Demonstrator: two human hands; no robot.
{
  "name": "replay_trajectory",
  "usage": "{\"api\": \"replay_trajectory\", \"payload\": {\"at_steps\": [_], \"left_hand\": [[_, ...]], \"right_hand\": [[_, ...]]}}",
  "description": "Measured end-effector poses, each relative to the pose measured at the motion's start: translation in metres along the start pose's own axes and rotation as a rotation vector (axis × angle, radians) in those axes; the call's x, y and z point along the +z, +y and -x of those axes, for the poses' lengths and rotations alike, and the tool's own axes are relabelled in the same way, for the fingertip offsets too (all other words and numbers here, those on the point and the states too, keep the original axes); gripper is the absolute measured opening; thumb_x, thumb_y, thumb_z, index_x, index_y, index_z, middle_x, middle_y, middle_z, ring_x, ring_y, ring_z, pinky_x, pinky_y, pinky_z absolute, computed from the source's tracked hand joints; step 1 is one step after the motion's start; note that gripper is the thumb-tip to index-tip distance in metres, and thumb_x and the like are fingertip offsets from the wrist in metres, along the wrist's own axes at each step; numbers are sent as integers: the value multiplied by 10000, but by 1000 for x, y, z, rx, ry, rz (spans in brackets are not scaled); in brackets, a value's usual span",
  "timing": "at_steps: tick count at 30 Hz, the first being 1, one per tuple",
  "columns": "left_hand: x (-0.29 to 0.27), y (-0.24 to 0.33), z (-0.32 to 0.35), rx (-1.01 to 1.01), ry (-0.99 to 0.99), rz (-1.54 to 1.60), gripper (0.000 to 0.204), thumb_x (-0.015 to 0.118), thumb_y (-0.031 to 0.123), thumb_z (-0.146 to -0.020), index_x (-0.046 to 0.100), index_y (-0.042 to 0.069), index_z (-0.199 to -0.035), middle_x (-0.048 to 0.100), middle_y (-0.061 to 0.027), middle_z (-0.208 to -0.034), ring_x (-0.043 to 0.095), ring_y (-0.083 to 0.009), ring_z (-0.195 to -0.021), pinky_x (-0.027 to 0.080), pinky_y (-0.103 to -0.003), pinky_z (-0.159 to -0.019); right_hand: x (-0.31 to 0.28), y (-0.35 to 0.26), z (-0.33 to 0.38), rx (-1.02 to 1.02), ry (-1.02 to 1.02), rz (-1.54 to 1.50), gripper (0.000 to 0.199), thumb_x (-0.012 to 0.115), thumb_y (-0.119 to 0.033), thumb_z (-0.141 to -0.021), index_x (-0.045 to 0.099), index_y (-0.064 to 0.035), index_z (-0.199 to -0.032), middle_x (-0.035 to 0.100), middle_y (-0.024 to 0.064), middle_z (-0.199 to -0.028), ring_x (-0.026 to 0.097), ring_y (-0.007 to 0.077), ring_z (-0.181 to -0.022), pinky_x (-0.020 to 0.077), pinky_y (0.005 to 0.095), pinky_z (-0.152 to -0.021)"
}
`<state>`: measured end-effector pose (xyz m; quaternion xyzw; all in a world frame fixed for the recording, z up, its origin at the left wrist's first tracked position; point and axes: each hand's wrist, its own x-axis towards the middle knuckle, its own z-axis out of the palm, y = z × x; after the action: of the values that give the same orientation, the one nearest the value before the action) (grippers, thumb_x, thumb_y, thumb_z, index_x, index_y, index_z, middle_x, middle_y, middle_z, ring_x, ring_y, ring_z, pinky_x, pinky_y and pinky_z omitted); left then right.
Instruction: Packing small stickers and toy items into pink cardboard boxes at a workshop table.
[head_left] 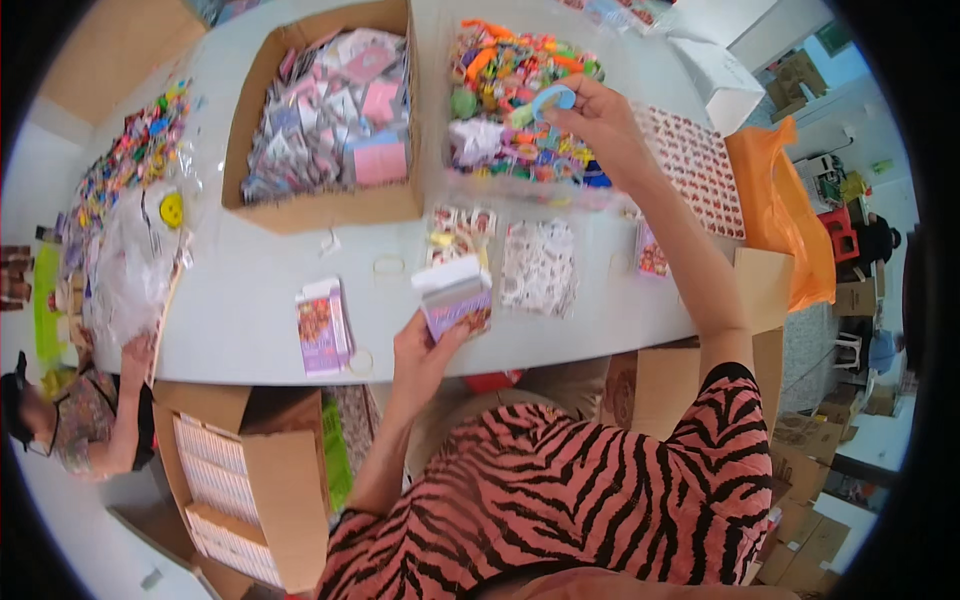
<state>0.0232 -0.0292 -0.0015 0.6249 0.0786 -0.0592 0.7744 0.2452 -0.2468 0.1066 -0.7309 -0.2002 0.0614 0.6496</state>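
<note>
My left hand [420,350] is closed around a small purple printed box [462,308], tilted, with its white flap up at the top. My right hand [605,125] pinches a light blue curved piece, like a band or ring [553,98], over a clear plastic bin [470,184]. Heaped in that bin are many small colourful toys [500,75]. A cardboard box [320,208] of pink and grey flat packets stands left of the bin. Below the bin lie a clear bag of white printed pieces [538,268] and some red and yellow printed pieces [460,230].
Another purple box [322,330] stands on the white table [240,300], and a small printed box [652,250] lies at right. Sticker sheets [695,165] and an orange bag [780,215] are farther right. At left, another person [100,420] sits by a pile of small toys [130,150].
</note>
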Motion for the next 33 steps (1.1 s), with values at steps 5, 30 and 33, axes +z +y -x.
{"api": "replay_trajectory", "payload": {"at_steps": [5,30,33], "left_hand": [[8,2,2,91,-76,3,297,618,17,-832,567,-26,-1120,628,-46,-983,540,-79,-889,445,-237,-811],[16,4,29,107,-144,-17,273,622,50,-847,557,-39,-1097,636,-50,-942,552,-79,-860,461,-239,-782],[15,-2,29,98,-156,1,285,625,61,-849,552,-39,-1105,634,-55,-952,549,-80,-865,460,-241,-793]], "right_hand": [[42,-39,77,-86,-334,-104,162,581,31,-815,573,-22,-967,629,52,-949,593,121,-891,468,250,-795],[75,-55,123,-421,-403,531,243,638,66,-697,616,-15,-925,620,95,-927,621,235,-812,513,305,-674],[74,-56,124,-406,-442,619,244,639,38,-700,622,-31,-933,616,87,-909,621,222,-792,510,302,-636]]}}
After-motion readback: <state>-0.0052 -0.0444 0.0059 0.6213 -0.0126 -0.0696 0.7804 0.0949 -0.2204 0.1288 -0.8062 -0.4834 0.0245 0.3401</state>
